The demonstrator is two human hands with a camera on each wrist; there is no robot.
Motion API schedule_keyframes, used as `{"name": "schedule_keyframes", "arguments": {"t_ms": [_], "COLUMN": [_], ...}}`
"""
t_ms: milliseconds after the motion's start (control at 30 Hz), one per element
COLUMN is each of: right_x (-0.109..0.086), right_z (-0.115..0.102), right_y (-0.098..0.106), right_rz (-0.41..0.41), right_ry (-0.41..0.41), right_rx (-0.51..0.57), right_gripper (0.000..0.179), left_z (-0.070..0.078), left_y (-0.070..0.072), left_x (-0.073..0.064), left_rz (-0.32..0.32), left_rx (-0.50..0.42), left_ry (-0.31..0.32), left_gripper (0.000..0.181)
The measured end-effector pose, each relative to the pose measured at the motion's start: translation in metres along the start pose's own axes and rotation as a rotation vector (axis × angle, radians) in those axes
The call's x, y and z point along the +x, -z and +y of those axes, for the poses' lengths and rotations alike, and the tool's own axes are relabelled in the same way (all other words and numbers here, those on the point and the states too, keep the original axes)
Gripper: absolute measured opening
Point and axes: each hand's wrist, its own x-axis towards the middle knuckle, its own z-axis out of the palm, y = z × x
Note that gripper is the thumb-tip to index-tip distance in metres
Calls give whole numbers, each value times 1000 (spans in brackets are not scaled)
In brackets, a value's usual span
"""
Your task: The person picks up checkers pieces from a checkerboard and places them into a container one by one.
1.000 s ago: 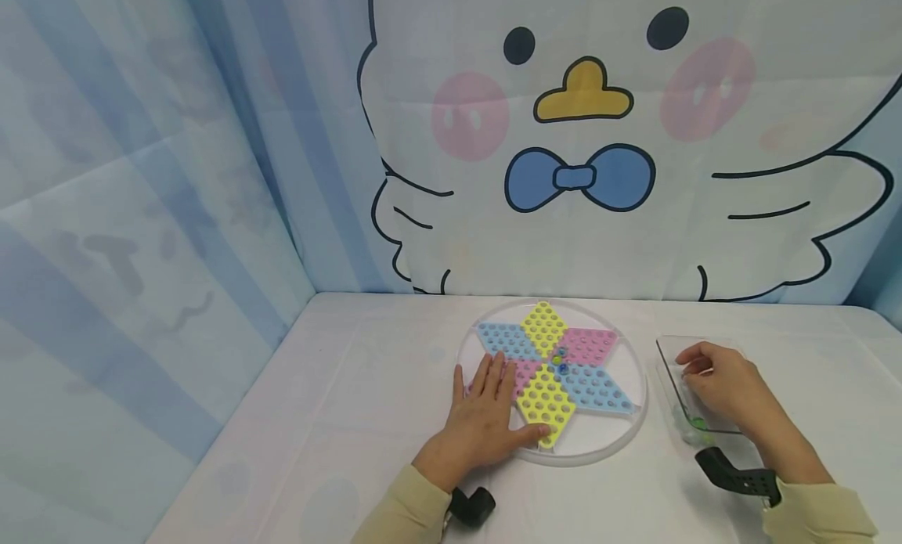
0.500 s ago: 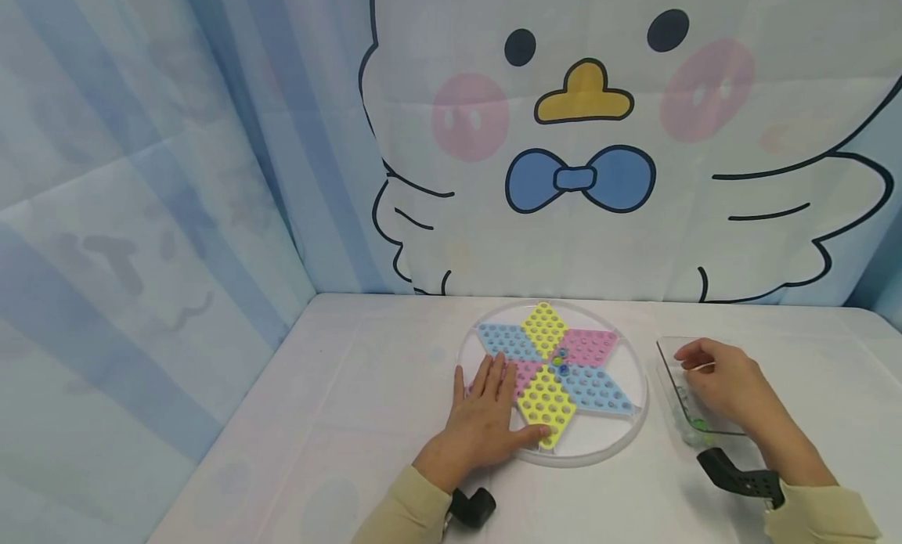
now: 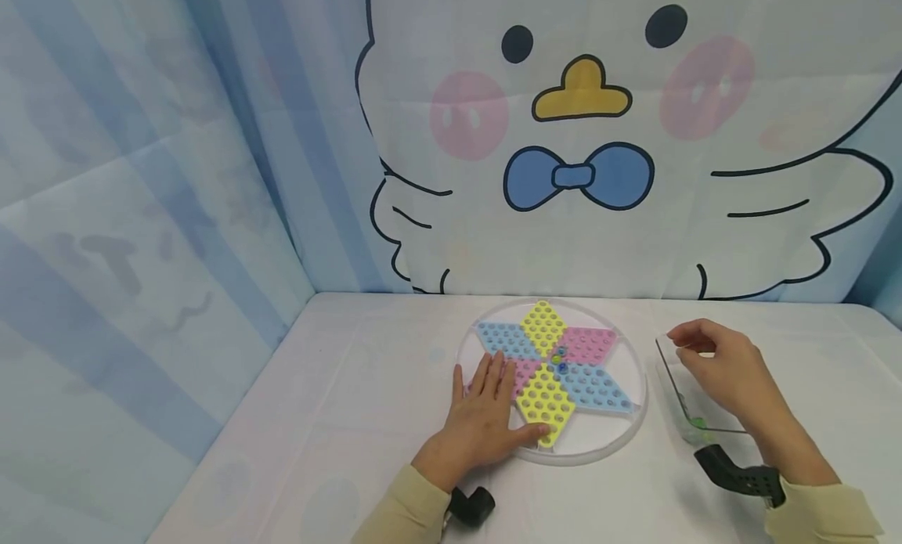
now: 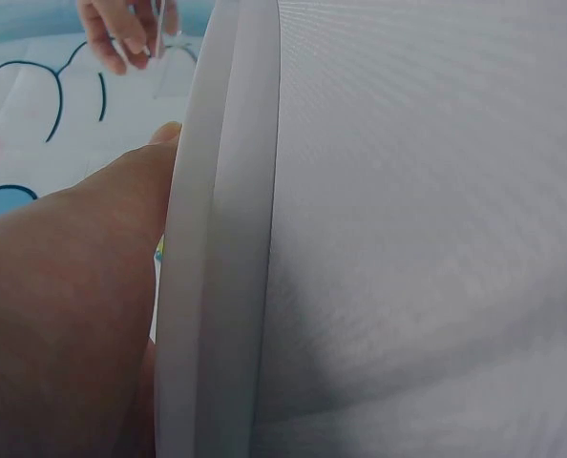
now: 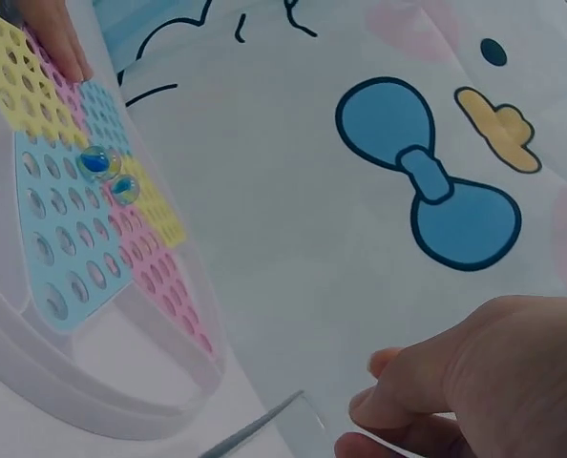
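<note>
A round white Chinese checkers board [image 3: 599, 450] carries a star of yellow, pink and blue points full of holes. My left hand [image 3: 479, 426] rests flat on its left side, fingers spread, thumb over the near yellow point. Several glass marbles [image 3: 561, 365] sit at the star's middle; two swirled blue marbles [image 5: 98, 162] show in the right wrist view. To the right, a clear plastic box [image 3: 678, 387] has green marbles [image 3: 698, 423] at its near end. Over its far part is my right hand [image 3: 729, 368], fingers bent and fingertips together; whether anything is between them is hidden.
A white cloth [image 3: 338, 419] covers the table, with a printed cartoon curtain [image 3: 578, 239] close behind the board and box. Black wrist mounts [image 3: 740, 477] stick out under both hands. The box stands a little apart from the board's right rim.
My right hand has risen and moved slightly toward the far end of the box, its fingertips now near the far rim. The left hand, board and marbles on it have stayed put.
</note>
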Motion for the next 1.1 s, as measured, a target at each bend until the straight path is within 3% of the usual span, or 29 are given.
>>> {"name": "schedule_keyframes", "arguments": {"t_ms": [533,1100], "right_x": [-4,1], "right_z": [-22,-47], "right_y": [-10,-30], "right_rz": [78,-11], "right_ry": [139,148], "right_rx": [56,81], "right_gripper": [18,21], "left_z": [-1,0], "left_y": [0,0], "left_x": [0,0], "left_rz": [-1,0], "left_rx": [-8,-9], "left_ry": [3,2], "left_gripper": [107,107]}}
